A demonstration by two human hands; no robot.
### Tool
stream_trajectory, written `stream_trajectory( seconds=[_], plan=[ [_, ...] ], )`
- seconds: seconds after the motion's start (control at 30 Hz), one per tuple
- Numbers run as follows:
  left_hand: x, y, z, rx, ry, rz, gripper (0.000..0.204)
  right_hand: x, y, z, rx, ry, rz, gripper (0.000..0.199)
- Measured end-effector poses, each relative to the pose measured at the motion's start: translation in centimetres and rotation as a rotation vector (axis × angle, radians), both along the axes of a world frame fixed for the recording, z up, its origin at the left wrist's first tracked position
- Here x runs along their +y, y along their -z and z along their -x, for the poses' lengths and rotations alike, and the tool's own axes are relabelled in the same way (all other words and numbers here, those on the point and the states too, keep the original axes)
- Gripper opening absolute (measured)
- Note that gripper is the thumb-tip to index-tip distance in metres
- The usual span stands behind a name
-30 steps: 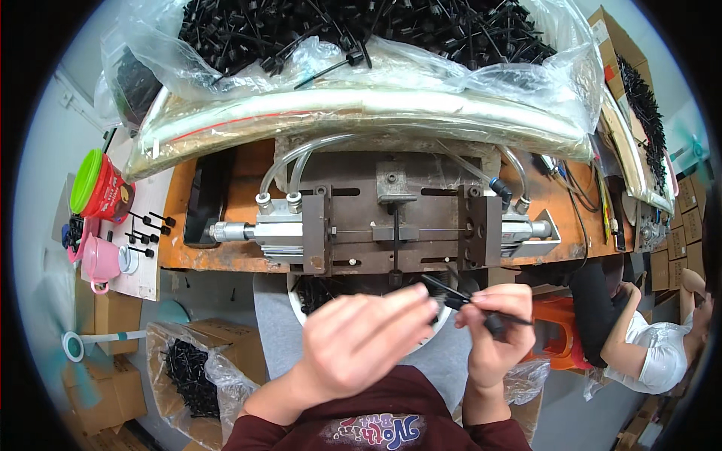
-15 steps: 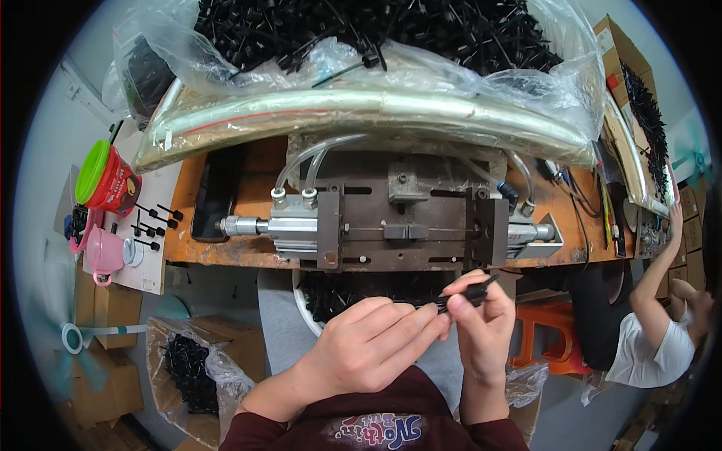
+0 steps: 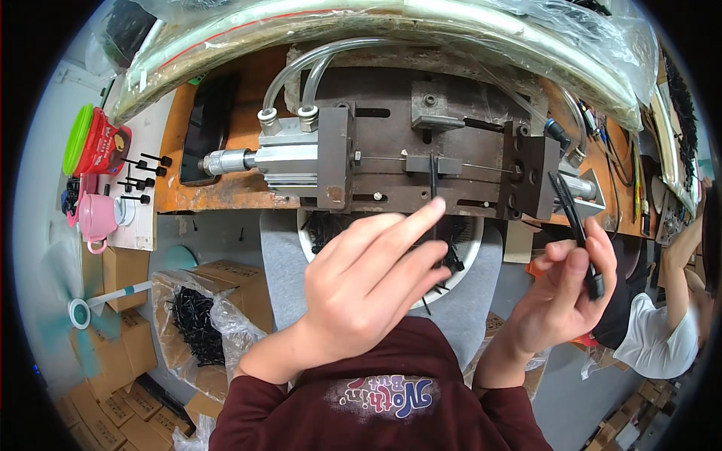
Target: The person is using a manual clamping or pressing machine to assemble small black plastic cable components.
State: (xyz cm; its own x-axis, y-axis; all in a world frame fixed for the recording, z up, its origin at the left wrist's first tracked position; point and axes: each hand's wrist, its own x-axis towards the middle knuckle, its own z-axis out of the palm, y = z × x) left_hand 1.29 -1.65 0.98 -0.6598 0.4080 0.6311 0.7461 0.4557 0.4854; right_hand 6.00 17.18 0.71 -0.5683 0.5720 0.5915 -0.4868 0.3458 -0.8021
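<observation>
My left hand [image 3: 350, 282] is at the front of a dark metal fixture, its fingers closed at the lower end of a thin black plastic pin [image 3: 433, 177]. The pin's upper part lies across the small block [image 3: 449, 166] in the fixture's middle; my thumb is hidden. To the right, my right hand [image 3: 560, 293] holds a small bunch of black plastic pins [image 3: 575, 229] upright between thumb and fingers, thick heads down. Below the left hand, a round white basin [image 3: 472, 252] with more black pins rests on my lap, partly covered.
Metal cylinders [image 3: 289, 161] with clear hoses flank the fixture. A bulging plastic-lined rim [image 3: 376, 22] arches behind it. On the left stand a red tub [image 3: 113, 143], a pink cup [image 3: 98, 218] and a dark phone-like slab [image 3: 204, 128]. A lined carton [image 3: 199, 323] holds black parts. Another person [image 3: 654, 338] sits far right.
My hands have moved apart. The right went rightward with the bunch of pins; the left came up to the fixture, where a pin now lies at the middle block. The view has tilted downward.
</observation>
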Motion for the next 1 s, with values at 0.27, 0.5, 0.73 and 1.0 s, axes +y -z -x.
stream_trajectory(
  seconds=[0.27, 0.5, 0.73, 1.0],
  plan=[
    [1.1, 1.4, 1.7, 0.039, -0.068, 0.204, 0.025, 0.2, 0.8, -1.3, -0.088, -0.005, -0.488, 0.023],
    [1.2, 0.6, 1.7, 0.021, -0.095, 0.297, 0.025, -0.3, 1.0, -1.1, -0.037, -0.119, -0.557, 0.036],
    [0.4, -0.4, 0.8, -0.293, 0.228, -0.144, 0.034, -0.3, 1.5, -0.9, -0.018, -0.092, -0.728, 0.034],
    [-0.4, -0.7, -0.3, -0.214, 0.166, -0.188, 0.034, -1.1, 1.1, 0.4, 0.019, -0.033, -0.867, 0.026]
  ],
)
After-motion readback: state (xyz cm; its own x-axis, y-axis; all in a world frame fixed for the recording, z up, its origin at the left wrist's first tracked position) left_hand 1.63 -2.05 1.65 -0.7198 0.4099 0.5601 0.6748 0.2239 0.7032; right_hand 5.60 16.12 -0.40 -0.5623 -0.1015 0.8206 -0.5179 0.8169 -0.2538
